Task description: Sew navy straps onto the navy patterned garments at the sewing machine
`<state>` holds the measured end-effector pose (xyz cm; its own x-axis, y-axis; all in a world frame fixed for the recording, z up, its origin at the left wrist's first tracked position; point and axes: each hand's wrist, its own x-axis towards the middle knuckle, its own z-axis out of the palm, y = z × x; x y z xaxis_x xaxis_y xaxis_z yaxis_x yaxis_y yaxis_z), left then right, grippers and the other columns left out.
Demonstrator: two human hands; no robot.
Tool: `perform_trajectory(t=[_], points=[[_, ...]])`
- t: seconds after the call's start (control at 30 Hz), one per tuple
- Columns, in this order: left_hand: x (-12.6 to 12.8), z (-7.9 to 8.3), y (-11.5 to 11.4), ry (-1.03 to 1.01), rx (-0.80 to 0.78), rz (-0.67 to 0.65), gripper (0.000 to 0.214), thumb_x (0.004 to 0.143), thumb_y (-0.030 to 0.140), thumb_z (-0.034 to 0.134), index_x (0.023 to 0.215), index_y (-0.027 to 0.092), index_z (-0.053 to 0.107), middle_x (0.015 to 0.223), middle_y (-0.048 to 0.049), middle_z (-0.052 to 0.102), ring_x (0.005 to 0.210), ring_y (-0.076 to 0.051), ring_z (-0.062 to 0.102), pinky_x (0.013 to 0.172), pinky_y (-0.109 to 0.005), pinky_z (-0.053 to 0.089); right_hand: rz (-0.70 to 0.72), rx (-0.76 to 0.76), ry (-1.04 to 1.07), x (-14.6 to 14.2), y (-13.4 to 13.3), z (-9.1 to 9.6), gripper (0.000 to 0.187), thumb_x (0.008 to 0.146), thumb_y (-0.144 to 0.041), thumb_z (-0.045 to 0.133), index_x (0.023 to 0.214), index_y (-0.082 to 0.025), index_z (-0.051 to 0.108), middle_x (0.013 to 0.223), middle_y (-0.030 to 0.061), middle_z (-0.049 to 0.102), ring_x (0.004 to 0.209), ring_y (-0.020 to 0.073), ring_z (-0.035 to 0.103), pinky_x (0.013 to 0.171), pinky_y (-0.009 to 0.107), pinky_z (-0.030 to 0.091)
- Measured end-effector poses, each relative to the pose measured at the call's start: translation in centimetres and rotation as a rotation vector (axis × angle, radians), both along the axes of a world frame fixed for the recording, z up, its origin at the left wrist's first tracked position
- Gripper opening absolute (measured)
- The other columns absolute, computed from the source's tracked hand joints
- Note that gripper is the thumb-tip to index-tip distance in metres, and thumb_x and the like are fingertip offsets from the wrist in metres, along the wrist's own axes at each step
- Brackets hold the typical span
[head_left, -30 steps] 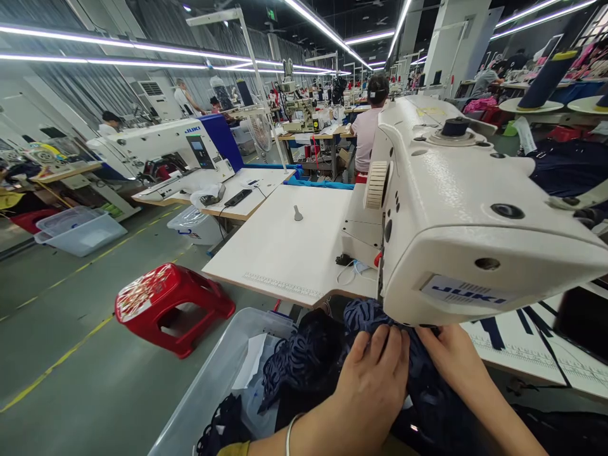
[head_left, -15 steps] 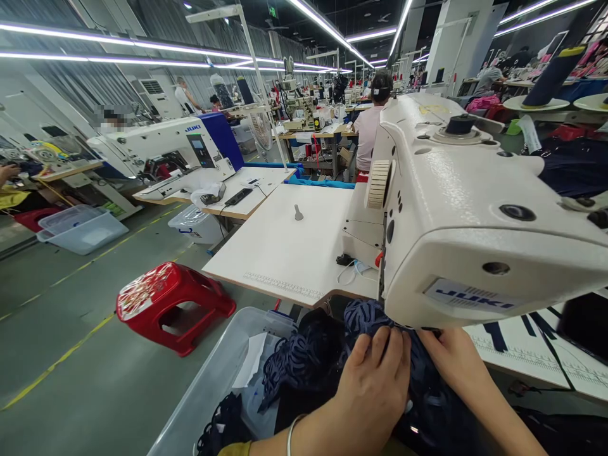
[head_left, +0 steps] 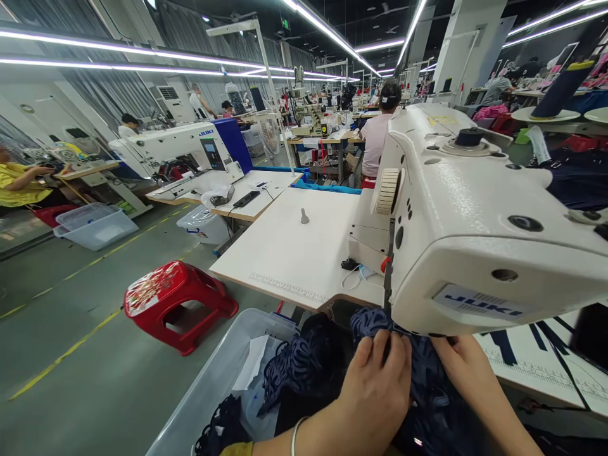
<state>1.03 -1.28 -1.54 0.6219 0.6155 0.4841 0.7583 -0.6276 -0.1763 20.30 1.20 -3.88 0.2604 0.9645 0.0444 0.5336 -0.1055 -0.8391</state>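
Below the head of a white sewing machine [head_left: 503, 266], my left hand [head_left: 375, 386] has its fingers curled into navy fabric strips [head_left: 370, 320]. My right hand [head_left: 463, 361] is closed in a pinch to the right, beside the same dark bundle. The machine head hides its fingertips and whatever they hold. More looped navy strips [head_left: 294, 367] hang to the left of my left hand, over a clear plastic bin [head_left: 213, 373]. The needle area is out of sight behind the machine head.
A white machine table [head_left: 280, 247] reaches away to the left of the machine. On the floor stands a red stool [head_left: 180, 304]. Dark strips [head_left: 501, 342] lie on the table at right. Another sewing machine [head_left: 180, 152] and seated people are farther off.
The camera view has shifted slightly, so the scene sits a little lower and further right. Both hands stay at the navy strips with almost the same grip.
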Motion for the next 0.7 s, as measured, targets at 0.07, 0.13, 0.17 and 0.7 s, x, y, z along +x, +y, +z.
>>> perform_trajectory(t=[0.07,0.13,0.17,0.7], points=[[0.2,-0.1,0.1,-0.003,0.004,0.001,0.039,0.095,0.027,0.049,0.129,0.011,0.056,0.123,-0.0078,0.056,0.114,-0.024,0.045,0.098,-0.035,0.032,-0.037,-0.065,0.033,0.5,0.0,-0.6,0.047,0.084,-0.051,0.05,0.114,-0.017,0.063,0.108,0.0113,0.07,0.093,0.029,0.063,0.075,0.035,0.049],[0.4,-0.1,0.1,-0.01,0.013,0.001,0.037,0.095,0.025,0.048,0.129,0.011,0.057,0.122,-0.0067,0.056,0.114,-0.023,0.046,0.098,-0.036,0.032,-0.066,-0.112,0.07,1.2,-0.1,-1.3,0.049,0.082,-0.052,0.053,0.117,-0.018,0.061,0.11,0.0106,0.069,0.098,0.0293,0.062,0.074,0.034,0.049],[0.5,-0.2,0.0,-0.017,0.022,0.001,0.036,0.095,0.024,0.048,0.128,0.012,0.058,0.121,-0.0064,0.057,0.113,-0.023,0.046,0.097,-0.036,0.032,-0.073,-0.129,0.086,1.6,-0.1,-1.7,0.049,0.081,-0.052,0.055,0.117,-0.019,0.06,0.109,0.0099,0.069,0.099,0.0292,0.062,0.075,0.034,0.05],[-0.3,-0.4,-0.3,-0.058,-0.022,-0.247,0.044,0.09,0.044,0.057,0.121,0.012,0.059,0.107,-0.0085,0.062,0.096,-0.022,0.057,0.085,-0.032,0.049,-0.011,-0.154,0.413,5.9,-4.2,-2.4,0.035,0.084,-0.056,0.058,0.091,-0.022,0.063,0.071,-0.002,0.063,0.066,0.0172,0.062,0.062,0.026,0.051]])
